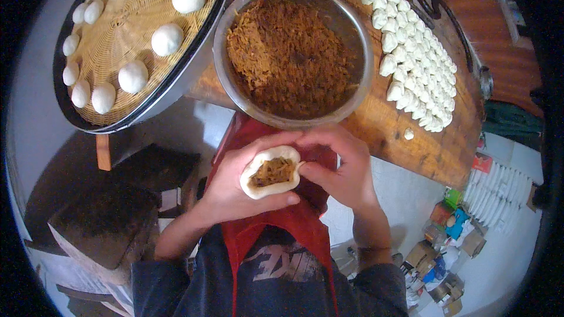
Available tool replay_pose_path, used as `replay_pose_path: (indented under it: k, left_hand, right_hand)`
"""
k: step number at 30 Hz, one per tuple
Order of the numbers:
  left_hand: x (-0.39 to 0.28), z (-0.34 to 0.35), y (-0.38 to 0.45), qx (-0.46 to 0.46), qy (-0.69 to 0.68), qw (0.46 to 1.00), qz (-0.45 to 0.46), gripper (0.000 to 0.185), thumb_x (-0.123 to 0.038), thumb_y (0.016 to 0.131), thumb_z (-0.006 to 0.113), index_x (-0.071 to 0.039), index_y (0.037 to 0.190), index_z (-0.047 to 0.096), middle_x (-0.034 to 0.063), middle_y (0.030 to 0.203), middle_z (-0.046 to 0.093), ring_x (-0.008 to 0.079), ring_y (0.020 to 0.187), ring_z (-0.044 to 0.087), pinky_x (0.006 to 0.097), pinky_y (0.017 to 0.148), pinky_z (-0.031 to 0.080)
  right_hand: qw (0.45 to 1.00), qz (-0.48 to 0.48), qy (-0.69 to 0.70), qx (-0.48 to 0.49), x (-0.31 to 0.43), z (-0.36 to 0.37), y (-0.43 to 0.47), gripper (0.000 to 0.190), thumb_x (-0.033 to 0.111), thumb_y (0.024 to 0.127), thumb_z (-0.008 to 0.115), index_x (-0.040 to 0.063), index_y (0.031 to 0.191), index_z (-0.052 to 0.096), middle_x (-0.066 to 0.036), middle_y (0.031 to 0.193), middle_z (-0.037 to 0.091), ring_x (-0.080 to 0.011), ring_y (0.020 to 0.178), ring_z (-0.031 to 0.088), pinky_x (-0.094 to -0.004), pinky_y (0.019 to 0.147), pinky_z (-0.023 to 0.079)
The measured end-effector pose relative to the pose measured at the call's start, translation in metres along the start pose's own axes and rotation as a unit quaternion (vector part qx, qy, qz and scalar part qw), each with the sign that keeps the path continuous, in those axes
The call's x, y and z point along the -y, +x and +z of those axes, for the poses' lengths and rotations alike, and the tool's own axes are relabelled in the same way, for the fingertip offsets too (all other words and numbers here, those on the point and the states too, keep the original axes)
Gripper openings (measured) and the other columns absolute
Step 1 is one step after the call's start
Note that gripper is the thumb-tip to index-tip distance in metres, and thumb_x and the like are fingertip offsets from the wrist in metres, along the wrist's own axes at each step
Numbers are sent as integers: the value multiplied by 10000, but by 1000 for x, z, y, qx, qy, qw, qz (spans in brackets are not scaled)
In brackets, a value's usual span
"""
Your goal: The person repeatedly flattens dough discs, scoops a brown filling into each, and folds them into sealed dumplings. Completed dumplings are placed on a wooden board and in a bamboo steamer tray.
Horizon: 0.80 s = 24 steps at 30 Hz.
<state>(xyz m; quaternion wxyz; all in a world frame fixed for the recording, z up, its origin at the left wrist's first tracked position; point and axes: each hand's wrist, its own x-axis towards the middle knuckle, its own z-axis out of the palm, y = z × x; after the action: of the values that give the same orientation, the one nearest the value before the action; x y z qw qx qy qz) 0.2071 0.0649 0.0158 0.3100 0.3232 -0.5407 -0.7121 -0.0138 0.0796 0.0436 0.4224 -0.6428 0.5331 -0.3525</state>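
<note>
A dough wrapper point(249, 187) rests cupped in my left hand point(229, 180), its top gaping around a brown shredded filling point(274, 172). With thumb and fingertips, my right hand point(343, 167) pinches the wrapper's right rim. Just beyond both hands stands a wide steel bowl point(219, 59) holding a large heap of the same-looking brown filling point(299, 57). To the upper left, several round filled-looking buns point(133, 76) sit spaced apart on a woven steamer mat point(128, 22). Many small lumps of dough point(410, 53) lie in close rows at the right.
The wooden table point(396, 149) carries the bowl and the dough lumps. A dark-rimmed round steamer point(176, 83) borders the left side. On the floor at right are cardboard boxes and clutter point(436, 268), beside a stack of white items point(498, 193). A dark block-like object point(97, 224) stands lower left.
</note>
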Motion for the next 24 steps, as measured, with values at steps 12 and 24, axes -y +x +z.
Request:
replay_pose_path:
  k: [12,24]
  left_hand:
    - [4,1,2,-5,-25,998,-52,698,-139,820,861,-33,1436,551,70,1212,699,110,1053,658,280,914,528]
    - [6,6,5,-24,130,991,-6,560,-56,743,856,-69,1262,647,92,1035,725,202,926,728,327,808,570]
  right_hand:
    - [994,-45,-95,-6,1,9,-15,195,153,810,823,99,978,741,-73,955,742,-283,868,722,-382,782,583]
    - [999,-28,-33,22,3,13,-16,213,65,770,843,68,943,720,-96,901,734,-235,813,721,-335,711,562]
